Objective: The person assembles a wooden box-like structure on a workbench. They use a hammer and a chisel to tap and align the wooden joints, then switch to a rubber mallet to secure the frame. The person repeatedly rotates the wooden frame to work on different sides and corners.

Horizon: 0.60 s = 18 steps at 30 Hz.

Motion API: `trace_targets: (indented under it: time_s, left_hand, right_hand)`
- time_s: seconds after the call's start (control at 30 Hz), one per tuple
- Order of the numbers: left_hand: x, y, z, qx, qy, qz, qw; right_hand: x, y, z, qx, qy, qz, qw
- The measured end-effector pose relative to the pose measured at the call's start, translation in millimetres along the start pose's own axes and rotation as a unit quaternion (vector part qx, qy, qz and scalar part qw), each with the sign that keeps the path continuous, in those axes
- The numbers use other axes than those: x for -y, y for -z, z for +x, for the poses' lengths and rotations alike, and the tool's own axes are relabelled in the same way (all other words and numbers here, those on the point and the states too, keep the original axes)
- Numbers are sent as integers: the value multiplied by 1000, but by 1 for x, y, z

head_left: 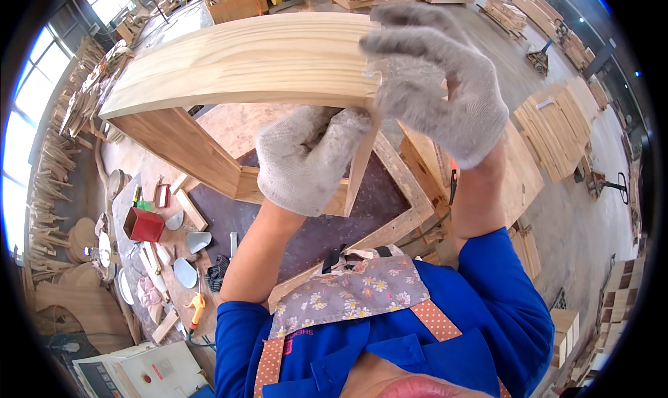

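A pale wooden box frame (236, 60), open in the middle, is held up tilted before me. My left hand (303, 158), in a light grey knit glove, is closed at its near right corner, below the broad front board; the fingertips are partly hidden by the wood. My right hand (445, 85), in a matching glove, is at the board's right end. Its fingers are spread and curved, with the fingertips and thumb at the end edge. A gap shows between thumb and fingers, and I cannot make out anything held there.
Below is a workbench with a dark panel (299, 238). On its left lie a red box (143, 223), a yellow-orange glue gun (197, 309) and several small tools. Stacked boards (557, 130) stand on the right, near a pallet jack (605, 184). A control cabinet (149, 370) is at lower left.
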<state>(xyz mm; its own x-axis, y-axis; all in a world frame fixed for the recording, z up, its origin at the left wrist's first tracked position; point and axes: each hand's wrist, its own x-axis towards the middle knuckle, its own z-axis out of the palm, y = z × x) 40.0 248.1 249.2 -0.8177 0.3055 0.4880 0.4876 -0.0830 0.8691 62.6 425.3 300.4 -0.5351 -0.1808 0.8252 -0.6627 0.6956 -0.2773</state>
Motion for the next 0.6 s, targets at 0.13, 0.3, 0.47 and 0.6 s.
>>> trace_targets:
  time_s: [0.13, 0.3, 0.47, 0.6]
  left_hand:
    - [9, 1, 2, -13, -19, 58, 998]
    - [3, -3, 9, -45, -73, 48, 995]
    - [12, -10, 11, -45, -83, -9, 996]
    - [35, -10, -33, -77, -96, 44, 991]
  right_hand:
    - [7, 3, 0, 70, 3, -17, 997]
    - [11, -7, -2, 39, -40, 49, 997]
    - [4, -5, -9, 34, -73, 100, 992]
    - [-24, 13, -19, 49, 96, -27, 994]
